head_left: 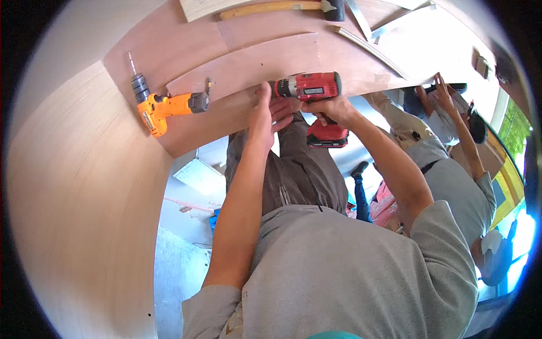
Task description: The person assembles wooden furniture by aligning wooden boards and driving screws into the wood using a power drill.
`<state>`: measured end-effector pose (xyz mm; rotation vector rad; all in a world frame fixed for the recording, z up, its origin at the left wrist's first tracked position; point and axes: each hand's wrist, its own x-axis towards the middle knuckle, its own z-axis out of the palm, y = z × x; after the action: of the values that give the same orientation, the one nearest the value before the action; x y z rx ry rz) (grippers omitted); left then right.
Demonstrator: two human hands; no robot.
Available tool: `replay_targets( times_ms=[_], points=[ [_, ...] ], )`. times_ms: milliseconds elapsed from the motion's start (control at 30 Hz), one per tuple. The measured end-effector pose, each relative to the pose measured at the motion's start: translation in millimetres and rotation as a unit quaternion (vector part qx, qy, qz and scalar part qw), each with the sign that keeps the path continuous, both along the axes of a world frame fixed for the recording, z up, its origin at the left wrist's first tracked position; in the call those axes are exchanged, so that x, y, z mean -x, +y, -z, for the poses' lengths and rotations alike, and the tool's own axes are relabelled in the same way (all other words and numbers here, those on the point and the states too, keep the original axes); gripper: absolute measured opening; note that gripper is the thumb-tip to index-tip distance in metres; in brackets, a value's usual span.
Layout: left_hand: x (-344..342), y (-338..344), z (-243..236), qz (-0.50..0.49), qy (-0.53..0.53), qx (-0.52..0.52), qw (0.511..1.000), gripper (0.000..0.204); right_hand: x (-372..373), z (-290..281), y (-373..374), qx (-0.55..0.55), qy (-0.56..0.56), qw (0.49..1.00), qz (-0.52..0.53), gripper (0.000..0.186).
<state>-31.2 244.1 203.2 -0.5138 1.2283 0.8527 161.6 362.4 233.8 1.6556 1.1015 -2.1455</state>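
My right hand [330, 110] is wrapped round the grip of a red and black cordless drill [319, 86]. The drill lies level above the near edge of the reddish wooden panel [237, 73], its chuck to the left and its battery towards me. Beside the chuck is my left hand [268, 116], thumb up and fingers stretched out under the drill's nose. Whether its fingertips touch the drill or the panel edge, I cannot tell; the drill's tip is hidden behind this hand. A yellow cordless drill [164, 107] with a long bit rests on the panel to the left.
A wooden-handled hammer [276, 7] and a thin wooden strip [370, 51] lie at the back of the panel. Metal strips [361, 20] are at the far right. A pale wooden board [84, 198] rises at left. Another person [451, 175] stands close on the right, one hand on the panel.
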Motion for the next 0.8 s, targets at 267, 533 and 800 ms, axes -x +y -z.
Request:
replay_targets(
  times_ms=[267,533,800],
  points=[
    [-16.7,9.9,32.0,-0.188,0.002,0.002,0.982,0.051,16.1,-4.2,-9.0,0.028,-0.011,0.999,0.017,0.018],
    [-16.6,10.9,14.2,-0.227,-0.017,-0.043,0.973,0.052,11.0,-6.7,-5.6,-0.037,-0.006,0.999,-0.010,0.021],
    [-16.7,26.6,17.3,-0.156,0.022,0.042,0.987,0.050,12.6,-0.3,-11.1,0.003,0.024,1.000,0.018,0.015]
  ],
)
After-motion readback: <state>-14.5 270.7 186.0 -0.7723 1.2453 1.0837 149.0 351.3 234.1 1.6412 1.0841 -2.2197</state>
